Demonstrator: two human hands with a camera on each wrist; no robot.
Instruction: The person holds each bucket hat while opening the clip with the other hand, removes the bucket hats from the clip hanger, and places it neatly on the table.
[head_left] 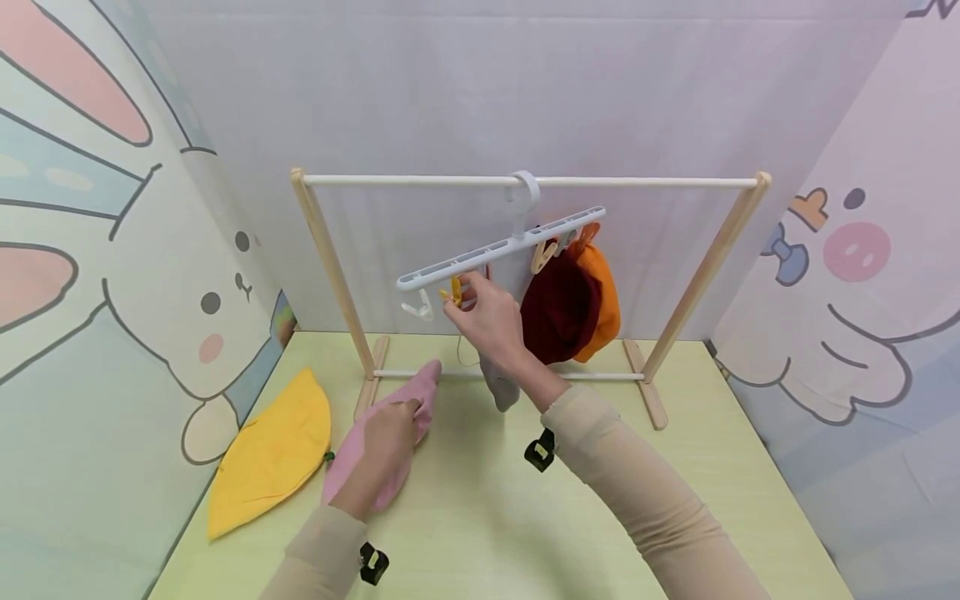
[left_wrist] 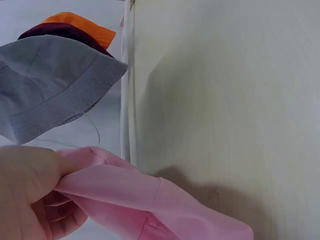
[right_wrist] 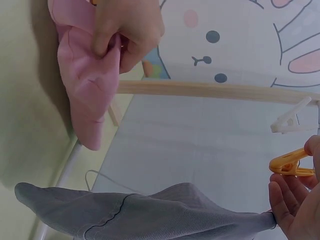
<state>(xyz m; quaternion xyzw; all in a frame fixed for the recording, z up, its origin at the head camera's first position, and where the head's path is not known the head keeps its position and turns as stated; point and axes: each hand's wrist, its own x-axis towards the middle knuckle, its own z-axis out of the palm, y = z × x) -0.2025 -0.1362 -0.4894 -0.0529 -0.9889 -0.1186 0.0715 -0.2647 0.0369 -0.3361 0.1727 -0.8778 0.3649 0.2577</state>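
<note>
My left hand (head_left: 388,437) pinches the brim edge of a pink bucket hat (left_wrist: 165,192), which is lifted off the table at its upper part. With thumb and fingers, my right hand (head_left: 491,321) grips a yellow clip (right_wrist: 290,164) under the left half of a white clip hanger (head_left: 480,252). Beside it, a white clip (right_wrist: 290,120) hangs at the hanger's left end. Behind my right wrist, a grey bucket hat (right_wrist: 145,215) hangs down, partly hidden in the head view. Farther right, a maroon hat (head_left: 558,308) and an orange hat (head_left: 606,292) hang from clips.
The hanger hooks over the white top rail (head_left: 645,182) of a wooden-legged rack and tilts, left end lower. A yellow hat (head_left: 273,450) lies on the pale table (head_left: 480,533) at the left. Cartoon-printed curtains (head_left: 420,92) enclose the back and both sides.
</note>
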